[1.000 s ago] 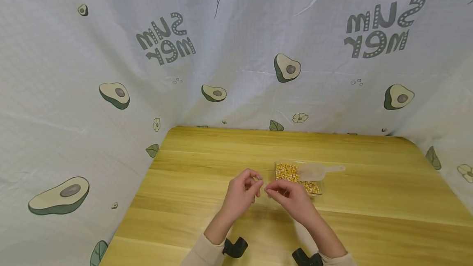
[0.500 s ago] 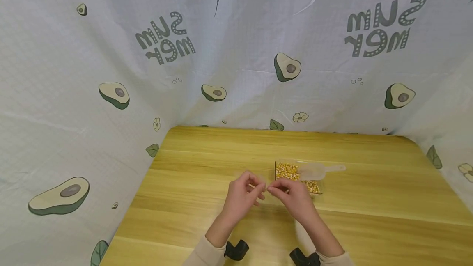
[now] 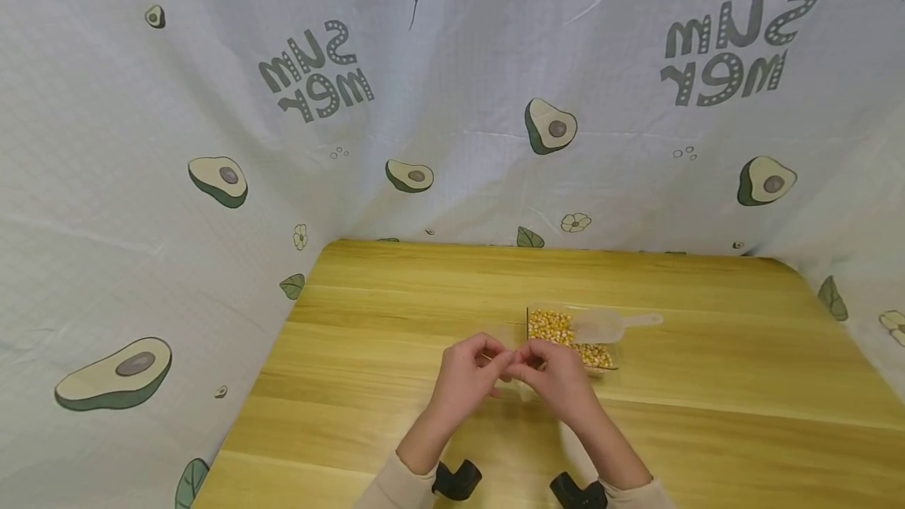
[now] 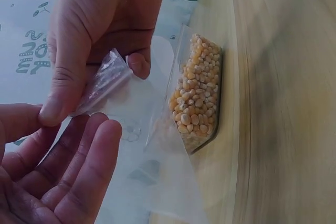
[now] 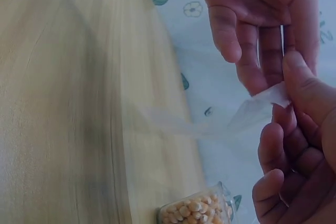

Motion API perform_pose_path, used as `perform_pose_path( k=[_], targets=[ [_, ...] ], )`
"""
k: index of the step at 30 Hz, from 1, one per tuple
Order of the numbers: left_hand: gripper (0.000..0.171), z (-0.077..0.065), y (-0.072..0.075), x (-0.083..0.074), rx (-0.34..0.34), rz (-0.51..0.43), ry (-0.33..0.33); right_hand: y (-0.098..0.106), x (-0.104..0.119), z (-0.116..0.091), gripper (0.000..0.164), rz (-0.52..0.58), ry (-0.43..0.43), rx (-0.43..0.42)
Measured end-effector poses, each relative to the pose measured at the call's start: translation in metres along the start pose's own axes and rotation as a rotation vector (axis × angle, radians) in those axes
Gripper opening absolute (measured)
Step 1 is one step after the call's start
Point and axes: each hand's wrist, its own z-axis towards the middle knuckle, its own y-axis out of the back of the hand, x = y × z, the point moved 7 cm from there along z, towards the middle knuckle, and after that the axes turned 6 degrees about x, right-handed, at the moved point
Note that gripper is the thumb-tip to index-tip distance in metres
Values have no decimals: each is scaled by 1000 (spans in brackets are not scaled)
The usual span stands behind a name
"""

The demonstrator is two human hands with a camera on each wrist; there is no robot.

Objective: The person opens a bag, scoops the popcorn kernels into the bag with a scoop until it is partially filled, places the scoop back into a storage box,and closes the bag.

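Observation:
A clear thin plastic bag (image 4: pixel 113 80) hangs between my two hands, its edge bunched at the fingertips. In the head view it is nearly invisible. My left hand (image 3: pixel 461 380) pinches this edge with thumb and fingers. Right against it, my right hand (image 3: pixel 557 382) pinches the same edge, and the fingertips of both hands meet. The right wrist view shows a whitish strip of the bag (image 5: pixel 257 109) under the right thumb. Beyond the hands stands a clear box (image 3: pixel 617 358) of yellow corn kernels (image 3: pixel 550 326).
A translucent scoop (image 3: pixel 599 327) lies on the corn, its handle sticking out to the right over the box's side. The wooden table (image 3: pixel 382 313) ends at a white curtain (image 3: pixel 481 195) printed with avocados. Black wrist mounts (image 3: pixel 458 480) sit at the sleeves.
My hands have come together: the gap between their fingertips has closed. Both have shifted slightly toward each other at the bag's edge. The box and scoop stay put.

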Motion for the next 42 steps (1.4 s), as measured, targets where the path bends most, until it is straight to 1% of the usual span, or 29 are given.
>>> perform_pose_path(
  k=[4,7,10,13,16,18,20,23,26,28,31,34,37,38,39,40,42],
  targets=[
    [19,2,1,1,18,-11,5,-4,-6,2,13,121,1,67],
    [19,3,1,2,30,-17,7,-7,-11,2,15,261,0,136],
    [18,4,1,3,41,-18,11,-11,-14,2,18,377,1,203],
    [17,4,1,4,47,-16,13,-13,-15,1,21,445,9,246],
    [16,3,1,4,51,-5,5,-12,-14,1,24,468,25,255],
    [14,3,1,4,50,8,-5,-11,-13,1,25,464,43,240],
    [12,2,1,3,53,35,-20,-10,-11,2,22,429,79,209],
    [10,2,1,1,48,85,-31,-7,-8,2,17,340,147,140],
    [11,1,2,-1,40,130,-39,-5,-3,1,19,251,200,75],
    [11,1,3,-1,30,163,-39,-3,-2,1,22,206,205,37],
    [11,0,9,-3,-2,227,-38,4,-4,-1,23,166,187,-33],
    [12,-1,17,-7,-56,332,-51,13,-6,-2,25,113,160,-114],
    [14,-2,22,-9,-101,427,-67,18,-6,-4,26,39,163,-163],
    [14,-2,22,-8,-106,434,-64,18,-5,-4,26,23,168,-166],
    [13,-2,22,-7,-104,421,-57,17,-4,-4,26,6,176,-172],
    [12,-2,21,-6,-97,392,-47,17,-3,-4,25,-7,183,-178],
    [9,-2,20,-2,-78,303,-9,16,-1,-5,25,-13,200,-189]
  ],
)
